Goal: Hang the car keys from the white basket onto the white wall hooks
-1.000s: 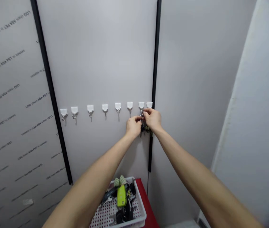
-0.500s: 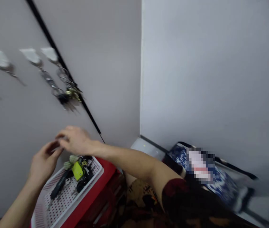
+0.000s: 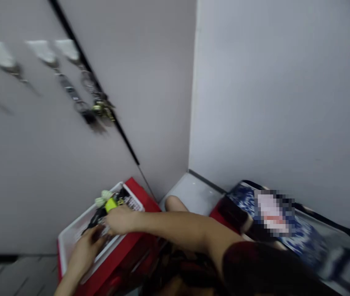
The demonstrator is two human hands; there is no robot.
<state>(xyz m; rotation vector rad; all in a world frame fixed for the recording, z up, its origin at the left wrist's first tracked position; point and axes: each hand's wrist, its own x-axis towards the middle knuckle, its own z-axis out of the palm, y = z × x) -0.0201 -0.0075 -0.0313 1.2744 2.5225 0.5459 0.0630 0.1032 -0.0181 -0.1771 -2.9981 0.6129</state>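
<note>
Both of my hands are down in a white perforated plastic basket [image 3: 137, 201] that holds keys and small items. My left hand [image 3: 84, 248] has its fingers curled, the tips close to those of my right hand. My right hand [image 3: 121, 220] reaches over the basket's near rim, its fingers bent down and closed. Blur and the hands themselves hide whatever is between the fingers. Next to my right hand lie a yellow-green tag [image 3: 111, 204] and a pale green ornament [image 3: 103, 198]. Dark key-like items [image 3: 97, 217] lie just beyond my hands.
The basket stands on a red piece of furniture [image 3: 140, 190] against the wall. Above it, white hooks [image 3: 42, 51] carry a key ring with a grey strap [image 3: 69, 87] and a bunch of keys [image 3: 102, 107]. A blue-and-white patterned bag [image 3: 301, 236] sits at right by the wall.
My hands have come down from above the basket's far edge into the basket, moving right in the picture. The view has tilted, so the hooks and keys appear higher.
</note>
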